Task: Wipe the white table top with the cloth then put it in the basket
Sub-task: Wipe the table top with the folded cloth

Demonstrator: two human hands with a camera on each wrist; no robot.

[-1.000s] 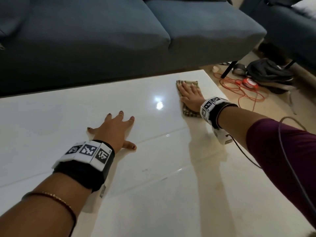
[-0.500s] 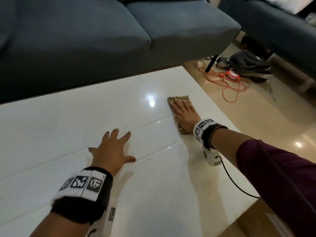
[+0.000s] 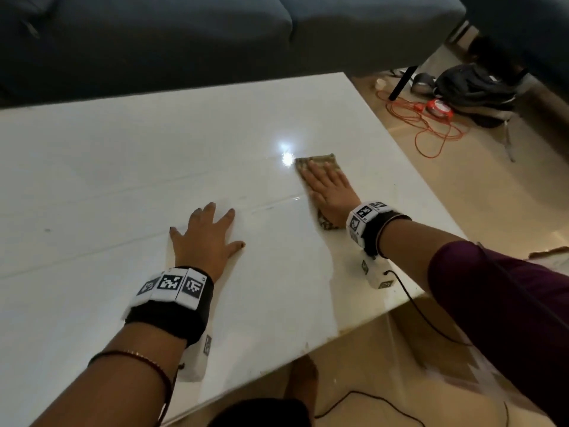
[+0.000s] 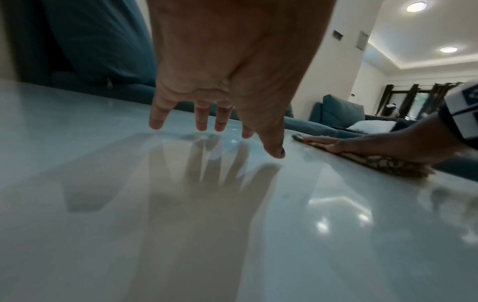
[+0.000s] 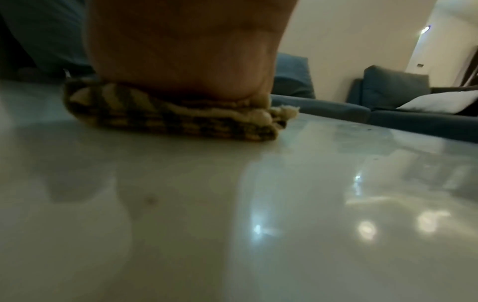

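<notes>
Glossy white stone table top (image 3: 129, 167) carries both hands, and the wiping step is judged to be in progress. Folded olive-and-cream patterned cloth (image 3: 320, 161) lies flat on the right-hand part of the surface, near a bright ceiling-light reflection, pinned beneath the right hand (image 3: 331, 192). That hand's fingers are straight and held together, palm down, pressing the cloth rather than gripping it; the right wrist view confirms the heel of the palm bearing on the cloth's bunched near edge (image 5: 181, 114). The left hand (image 3: 204, 241) is spread flat on bare table, well apart from the cloth, fingers extended and splayed, holding nothing; it appears to serve as a brace. No basket is visible in any view. Recommendation for the current step: keep the palm pressure even so the folded layers do not slip apart, work in overlapping straight passes, and cover the left portion, where a small dark speck (image 3: 47, 230) shows. Care is advised near the right edge, where the cloth could slide off toward the tangled orange cable (image 3: 431, 127) on the floor.
</notes>
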